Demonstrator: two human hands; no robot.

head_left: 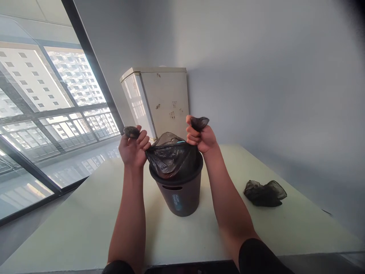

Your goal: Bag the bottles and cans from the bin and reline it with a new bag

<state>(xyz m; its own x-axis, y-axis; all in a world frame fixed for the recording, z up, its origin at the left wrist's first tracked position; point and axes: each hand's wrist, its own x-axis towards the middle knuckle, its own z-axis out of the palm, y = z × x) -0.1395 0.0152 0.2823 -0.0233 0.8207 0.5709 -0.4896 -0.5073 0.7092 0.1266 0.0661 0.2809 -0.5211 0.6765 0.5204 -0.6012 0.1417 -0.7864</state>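
Observation:
A black plastic garbage bag (pixel 173 158) is stretched between my hands, its lower part inside a dark trash can (pixel 182 196). My left hand (pixel 134 147) is closed around one side of the bag's top, with a bunched end poking out above the fist. On the opposite side my right hand (pixel 201 135) grips the other bunched end, raised slightly higher. Both fists are above the can's rim. The can stands upright on the table, with an oval slot and a blue label on its near side. What lies inside the bag is hidden, apart from a small light-blue bit at its opening.
A crumpled black plastic bag (pixel 265 193) lies on the pale table (pixel 85 228) to the right. Behind the table stands a white refrigerator (pixel 167 101) with stained spots. Large glass windows (pixel 57 83) are at the left, and a grey wall (pixel 270 83) rises at the right.

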